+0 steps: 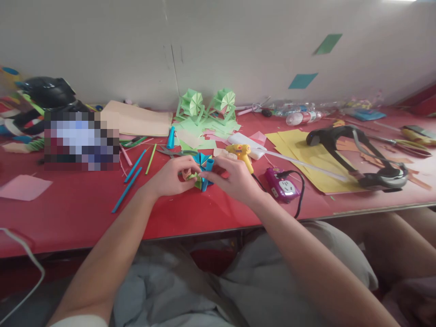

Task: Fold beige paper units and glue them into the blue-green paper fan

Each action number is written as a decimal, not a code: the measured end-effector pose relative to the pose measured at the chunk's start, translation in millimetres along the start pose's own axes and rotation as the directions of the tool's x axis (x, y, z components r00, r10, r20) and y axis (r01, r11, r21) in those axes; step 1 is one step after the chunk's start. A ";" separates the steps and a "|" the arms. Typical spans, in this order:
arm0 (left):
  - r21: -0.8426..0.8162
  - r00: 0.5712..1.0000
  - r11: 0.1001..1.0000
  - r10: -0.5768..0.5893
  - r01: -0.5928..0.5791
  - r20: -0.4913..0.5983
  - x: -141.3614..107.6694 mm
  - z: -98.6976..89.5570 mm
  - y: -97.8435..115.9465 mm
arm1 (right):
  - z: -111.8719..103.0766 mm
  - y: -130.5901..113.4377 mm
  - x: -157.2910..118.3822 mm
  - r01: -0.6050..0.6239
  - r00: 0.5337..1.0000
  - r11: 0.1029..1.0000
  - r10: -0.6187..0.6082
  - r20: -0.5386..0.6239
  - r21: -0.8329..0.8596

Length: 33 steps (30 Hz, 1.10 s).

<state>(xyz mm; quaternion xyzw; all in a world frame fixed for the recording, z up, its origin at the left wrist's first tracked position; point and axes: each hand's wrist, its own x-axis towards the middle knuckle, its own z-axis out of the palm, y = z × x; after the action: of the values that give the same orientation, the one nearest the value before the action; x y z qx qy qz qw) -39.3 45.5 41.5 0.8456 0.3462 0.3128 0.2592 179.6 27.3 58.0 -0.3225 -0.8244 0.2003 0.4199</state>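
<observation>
Just above the red table, both hands are closed around a small blue and green folded-paper model (203,160) with pleats spread like a fan. My left hand (173,176) pinches its left side, thumb and fingers curled together. On the other side, my right hand (235,178) grips a rolled blue paper tube (207,171) that stands roughly upright against the model. Fingers hide much of the model, so where the tube touches it is unclear. A yellow glue gun (243,153) lies right behind my right hand. Pliers (170,152) rest beyond my left hand.
Two green paper wheels on stands (191,104) are at the back. Blue paper sticks (126,190) lie left. A purple power socket (282,185) with a black cord sits right, near yellow sheets (306,159) and a black head strap (357,159). Plastic bottles (303,118) lie along the wall.
</observation>
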 end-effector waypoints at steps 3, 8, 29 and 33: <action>-0.014 1.000 1.000 0.007 -0.008 -0.026 1.1 -0.6 0.3 | 0.3 1.9 -0.6 -0.009 1.000 1.000 0.009 0.009 -0.001; 0.146 0.947 0.966 -0.167 0.212 -0.274 -0.6 -17.0 -11.5 | 0.6 3.1 -1.2 -0.040 0.999 0.999 0.040 0.010 0.013; -0.078 0.972 0.990 -0.132 0.119 -0.195 -10.2 -11.9 29.4 | 2.8 4.7 -2.3 -0.096 0.995 0.993 0.094 0.028 0.065; -0.080 0.954 0.997 -0.029 0.005 -0.299 -15.2 -5.1 45.5 | 2.3 4.9 -3.2 -0.105 0.995 0.992 0.104 0.009 0.065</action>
<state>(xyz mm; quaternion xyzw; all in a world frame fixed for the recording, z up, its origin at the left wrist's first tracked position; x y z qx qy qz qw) -32.2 6.8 69.4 0.7746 0.3763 0.4484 0.2393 181.0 28.3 52.0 -0.3506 -0.8007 0.2499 0.4166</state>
